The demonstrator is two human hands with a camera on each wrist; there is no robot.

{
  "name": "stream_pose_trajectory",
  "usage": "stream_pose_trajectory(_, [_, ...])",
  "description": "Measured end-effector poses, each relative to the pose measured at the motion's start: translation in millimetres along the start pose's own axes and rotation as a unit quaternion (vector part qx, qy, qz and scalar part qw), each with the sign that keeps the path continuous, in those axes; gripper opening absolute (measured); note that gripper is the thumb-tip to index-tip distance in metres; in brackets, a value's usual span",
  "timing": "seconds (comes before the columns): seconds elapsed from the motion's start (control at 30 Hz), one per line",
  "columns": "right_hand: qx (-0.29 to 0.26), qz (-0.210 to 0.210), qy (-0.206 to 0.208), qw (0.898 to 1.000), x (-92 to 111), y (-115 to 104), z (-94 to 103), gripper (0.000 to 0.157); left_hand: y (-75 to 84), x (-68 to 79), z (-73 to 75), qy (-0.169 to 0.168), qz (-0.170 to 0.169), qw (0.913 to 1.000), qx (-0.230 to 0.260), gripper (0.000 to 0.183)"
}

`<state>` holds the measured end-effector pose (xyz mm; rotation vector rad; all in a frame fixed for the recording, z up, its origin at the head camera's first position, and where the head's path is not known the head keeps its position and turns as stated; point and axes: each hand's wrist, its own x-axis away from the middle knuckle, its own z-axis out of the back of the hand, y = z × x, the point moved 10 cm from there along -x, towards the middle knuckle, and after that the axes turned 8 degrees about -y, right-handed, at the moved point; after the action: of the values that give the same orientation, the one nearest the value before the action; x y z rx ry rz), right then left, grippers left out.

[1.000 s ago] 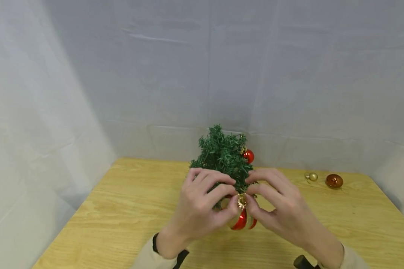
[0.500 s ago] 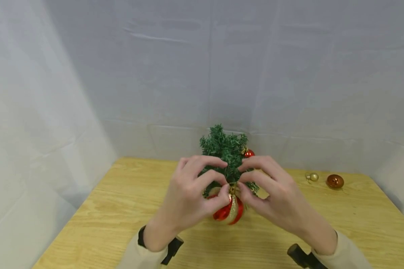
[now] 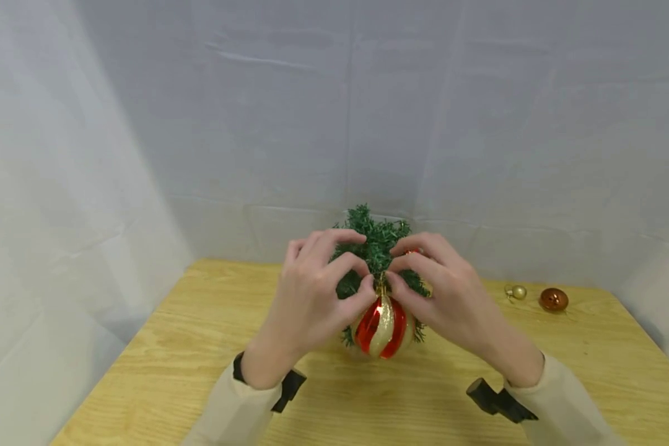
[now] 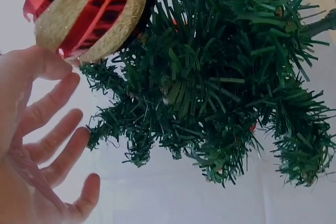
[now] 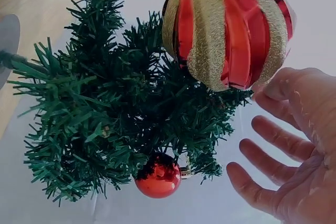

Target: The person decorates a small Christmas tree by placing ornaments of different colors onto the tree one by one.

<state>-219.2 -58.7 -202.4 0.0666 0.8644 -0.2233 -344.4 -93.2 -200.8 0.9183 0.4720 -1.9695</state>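
Red and gold stripes run down the big ball (image 3: 383, 328), which hangs just below the fingertips of both hands, its gold cap (image 3: 381, 289) uppermost. The left hand (image 3: 314, 291) pinches with thumb and forefinger at one side of the cap, and the right hand (image 3: 445, 288) pinches at the other side, the remaining fingers of each bent and apart from the ball. Whatever fine thread they hold is too small to make out. The cap lies between the two pinches, and neither hand is clearly nearer.

The ball is round, so its only telling line runs from cap to bottom, and that stands close to upright. Straight beyond the fingertips is the small green tree (image 3: 376, 238); the ball is on the person's side of it. That front-to-back order, pinch and cap facing the front branches, looks like the relation that matters most. Both wrist views show the ball against the branches, yet I cannot tell whether they touch.

A small red ball (image 5: 158, 179) hangs at the tree's right side. Farther right, well apart from the hands, a little gold ball (image 3: 518, 292) and a brown ornament (image 3: 554, 300) lie near each other on the wooden table (image 3: 201, 353). No container shows.
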Motion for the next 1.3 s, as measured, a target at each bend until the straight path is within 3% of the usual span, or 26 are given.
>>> stream_pose_trajectory(0.1, [0.001,-0.025,-0.016,1.0,-2.5,6.8,-3.2,0.012,-3.5,-1.8,-2.7,-0.013,0.024,0.9996,-0.005,0.008])
stream_pose_trajectory(0.3, [-0.002,-0.053,-0.034,0.998,-5.1,14.6,-7.2,0.009,-6.8,-4.4,-1.9,-0.015,0.051,0.9984,-0.021,0.011])
stream_pose_trajectory(0.7, [0.0,-0.065,-0.05,0.997,-13.3,12.8,-12.5,0.005,-20.0,-3.2,1.6,-0.018,0.107,0.9941,0.006,0.011])
stream_pose_trajectory(1.0, [0.002,-0.125,-0.09,0.988,-17.4,23.7,-19.5,0.006,-30.0,-3.9,-11.2,-0.076,0.183,0.98,0.011,0.01])
stream_pose_trajectory(1.3, [0.026,-0.146,-0.125,0.981,-16.9,25.8,-27.0,0.008,-32.6,-1.6,-18.7,-0.113,0.212,0.9708,0.004,0.01])
